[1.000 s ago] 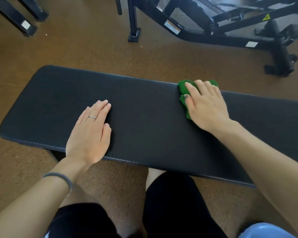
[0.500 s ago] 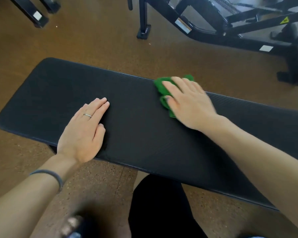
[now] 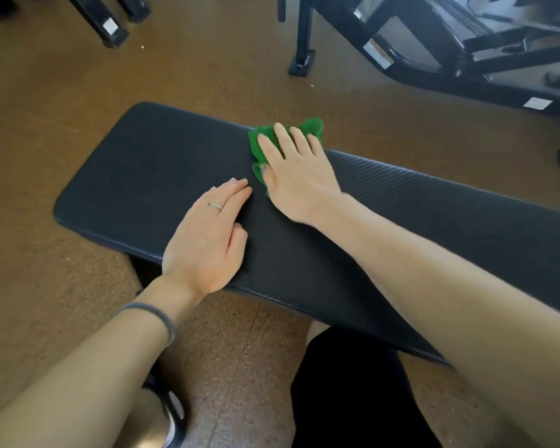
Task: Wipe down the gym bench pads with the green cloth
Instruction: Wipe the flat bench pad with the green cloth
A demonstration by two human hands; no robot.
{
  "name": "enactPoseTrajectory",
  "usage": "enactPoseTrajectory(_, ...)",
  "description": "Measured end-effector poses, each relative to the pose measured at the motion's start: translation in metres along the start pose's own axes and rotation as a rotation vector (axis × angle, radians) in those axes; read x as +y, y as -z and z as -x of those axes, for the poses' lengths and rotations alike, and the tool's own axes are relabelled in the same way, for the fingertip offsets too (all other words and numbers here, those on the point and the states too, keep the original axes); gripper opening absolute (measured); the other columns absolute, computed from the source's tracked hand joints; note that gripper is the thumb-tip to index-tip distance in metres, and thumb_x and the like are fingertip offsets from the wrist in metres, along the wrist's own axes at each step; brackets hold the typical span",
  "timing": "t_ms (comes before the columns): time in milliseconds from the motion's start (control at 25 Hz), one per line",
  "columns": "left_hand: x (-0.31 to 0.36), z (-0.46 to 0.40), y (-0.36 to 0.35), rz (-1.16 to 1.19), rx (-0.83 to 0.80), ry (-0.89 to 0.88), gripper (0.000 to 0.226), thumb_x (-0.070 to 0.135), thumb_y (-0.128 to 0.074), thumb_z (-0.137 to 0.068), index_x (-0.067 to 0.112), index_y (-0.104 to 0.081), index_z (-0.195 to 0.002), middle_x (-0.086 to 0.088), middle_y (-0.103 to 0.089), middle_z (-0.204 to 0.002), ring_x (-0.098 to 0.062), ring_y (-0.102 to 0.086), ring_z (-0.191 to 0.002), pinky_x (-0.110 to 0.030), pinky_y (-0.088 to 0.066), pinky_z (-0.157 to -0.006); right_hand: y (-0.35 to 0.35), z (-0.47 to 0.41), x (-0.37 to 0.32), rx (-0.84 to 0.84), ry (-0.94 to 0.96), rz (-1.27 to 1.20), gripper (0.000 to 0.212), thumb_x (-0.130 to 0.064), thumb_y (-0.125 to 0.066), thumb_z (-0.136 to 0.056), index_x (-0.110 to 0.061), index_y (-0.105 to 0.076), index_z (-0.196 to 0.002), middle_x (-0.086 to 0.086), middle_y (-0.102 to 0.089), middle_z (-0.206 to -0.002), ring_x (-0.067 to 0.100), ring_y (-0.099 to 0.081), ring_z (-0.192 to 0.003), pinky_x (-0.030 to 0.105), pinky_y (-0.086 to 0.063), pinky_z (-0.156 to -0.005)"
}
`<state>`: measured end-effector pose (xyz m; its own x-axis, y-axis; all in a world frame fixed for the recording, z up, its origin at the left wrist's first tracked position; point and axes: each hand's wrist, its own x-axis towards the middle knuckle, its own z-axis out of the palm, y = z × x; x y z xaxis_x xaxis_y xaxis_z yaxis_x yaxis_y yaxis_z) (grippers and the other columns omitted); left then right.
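Note:
A long black bench pad (image 3: 136, 169) runs across the view from the left to the right edge. The green cloth (image 3: 312, 127) lies bunched at the pad's far edge. My right hand (image 3: 293, 176) presses flat on the cloth with straight, spread fingers and covers most of it. My left hand (image 3: 207, 237) rests flat on the pad near its front edge, fingers together, a ring on one finger. Its fingertips lie just left of my right hand.
Brown speckled floor (image 3: 46, 92) surrounds the bench. A black gym machine frame (image 3: 434, 59) stands beyond the pad at the upper right, with an upright post foot (image 3: 301, 63). Black equipment feet (image 3: 109, 29) sit at the upper left. My legs are below the pad.
My right hand has slid the cloth leftward along the pad's far edge, closing the gap to my left hand. My left hand has stayed flat on the pad.

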<state>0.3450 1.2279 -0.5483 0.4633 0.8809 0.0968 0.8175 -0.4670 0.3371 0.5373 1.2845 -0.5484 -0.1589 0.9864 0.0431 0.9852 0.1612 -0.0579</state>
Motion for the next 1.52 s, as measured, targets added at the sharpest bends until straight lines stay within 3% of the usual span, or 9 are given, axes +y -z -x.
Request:
enactPoseTrajectory(200,-0.028,-0.002,0.021,-0.083,0.067,0.033,0.059,0.028,-0.031,-0.099,0.005,-0.048,-0.150,-0.010,-0.045,-0.158,-0.027,-0.036,-0.150,-0.045,-0.020,-0.128,0.012,0.159,-0.016,-0.047,0.121,-0.047,0.057,-0.037,-0.029,-0.106,-0.023,-0.030,-0.161,0.006,-0.022,-0.171,0.029,-0.017,-0.158,0.048,-0.013,-0.129)
enactPoseTrajectory(280,-0.050,-0.002,0.028,-0.138,0.090,0.109,0.057,0.028,-0.031,-0.100,0.009,-0.048,-0.150,-0.006,-0.045,-0.158,-0.025,-0.033,-0.151,-0.044,-0.017,-0.129,0.009,0.154,-0.014,-0.064,0.108,-0.049,0.056,-0.040,-0.027,-0.107,-0.026,-0.030,-0.162,0.005,-0.021,-0.171,0.028,-0.015,-0.159,0.048,-0.014,-0.129)
enactPoseTrajectory(400,-0.058,0.000,0.023,-0.016,0.153,0.214,0.046,0.014,-0.043,-0.100,0.013,-0.054,-0.145,0.000,-0.048,-0.156,-0.020,-0.036,-0.149,-0.045,-0.022,-0.128,0.003,0.079,-0.016,0.006,0.014,-0.034,0.056,-0.040,-0.026,-0.108,-0.023,-0.034,-0.160,0.009,-0.026,-0.170,0.032,-0.020,-0.157,0.052,-0.017,-0.128)
enactPoseTrajectory(560,-0.058,0.002,0.021,0.029,0.210,0.201,0.045,0.014,-0.040,-0.098,0.011,-0.059,-0.139,-0.001,-0.053,-0.152,-0.020,-0.039,-0.147,-0.045,-0.025,-0.127,-0.002,0.039,-0.044,0.031,-0.108,-0.070,0.055,-0.037,-0.031,-0.107,-0.021,-0.034,-0.160,0.010,-0.025,-0.170,0.036,-0.020,-0.156,0.053,-0.016,-0.127)
enactPoseTrajectory(760,-0.063,0.005,0.019,0.036,0.203,0.162,0.056,0.024,-0.029,-0.095,0.009,-0.059,-0.139,-0.003,-0.053,-0.153,-0.021,-0.039,-0.148,-0.044,-0.022,-0.128,-0.007,0.132,-0.093,0.054,0.128,-0.048,0.053,-0.036,-0.037,-0.108,-0.023,-0.032,-0.159,0.007,-0.027,-0.169,0.033,-0.022,-0.156,0.055,-0.020,-0.125)
enactPoseTrajectory(880,-0.063,0.005,0.021,0.052,0.200,0.161,0.055,0.021,-0.030,-0.095,0.010,-0.058,-0.141,-0.002,-0.052,-0.154,-0.021,-0.038,-0.148,-0.043,-0.022,-0.128,-0.005,0.147,-0.068,0.046,0.265,0.066,0.053,-0.036,-0.047,-0.109,-0.026,-0.033,-0.159,0.009,-0.030,-0.168,0.033,-0.028,-0.155,0.054,-0.026,-0.124)
enactPoseTrajectory(1040,-0.062,0.002,0.022,0.055,0.201,0.169,0.053,0.021,-0.032,-0.096,0.012,-0.059,-0.140,-0.001,-0.052,-0.154,-0.021,-0.039,-0.148,-0.042,-0.020,-0.128,0.003,0.203,-0.006,0.024,0.361,0.198,0.088,-0.012,-0.076,-0.089,-0.026,-0.029,-0.162,0.010,-0.024,-0.170,0.034,-0.025,-0.156,0.053,-0.026,-0.124)
enactPoseTrajectory(1320,-0.074,0.003,0.029,0.208,0.245,0.133,0.049,0.016,-0.033,-0.096,0.007,-0.058,-0.138,-0.005,-0.054,-0.149,-0.020,-0.048,-0.138,-0.040,-0.036,-0.120,-0.010,0.101,-0.113,0.088,0.387,0.169,0.072,-0.025,-0.062,-0.101,-0.015,-0.026,-0.162,0.018,-0.026,-0.168,0.041,-0.026,-0.154,0.055,-0.023,-0.126)
enactPoseTrajectory(1520,-0.123,0.014,0.045,-0.036,0.179,0.167,0.049,0.020,-0.035,-0.098,0.011,-0.056,-0.142,-0.006,-0.051,-0.154,-0.025,-0.042,-0.145,-0.046,-0.021,-0.127,-0.001,0.171,-0.043,0.059,0.392,0.214,0.083,-0.015,-0.070,-0.094,-0.023,-0.025,-0.164,0.011,-0.020,-0.171,0.033,-0.023,-0.157,0.051,-0.024,-0.125)
